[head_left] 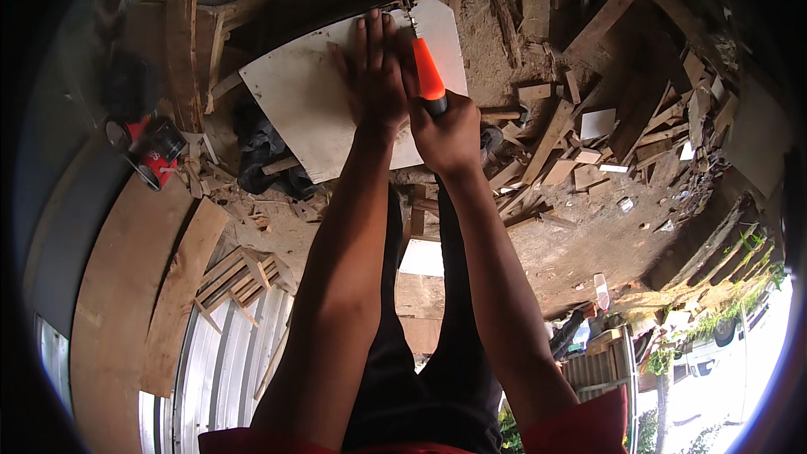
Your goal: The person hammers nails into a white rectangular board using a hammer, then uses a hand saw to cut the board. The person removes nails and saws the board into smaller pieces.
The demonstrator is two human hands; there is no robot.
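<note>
A white board (303, 88) lies in front of me, with one rounded corner at its far right. My left hand (376, 80) rests flat on it, fingers stretched toward the far edge. Just to the right, my right hand (445, 134) is wrapped around the orange and black handle of a handsaw (428, 69). The short visible stretch of its toothed blade is at the board's far edge, close to my left fingertips. How deep the blade sits in the board I cannot tell.
Wood offcuts (551, 147) lie scattered on the dirt floor at right, beside a hammer-like tool (504, 115). A red and black can (157, 151), long planks (126, 286), a small slatted wood piece (239, 277) and corrugated metal (231, 361) are at left.
</note>
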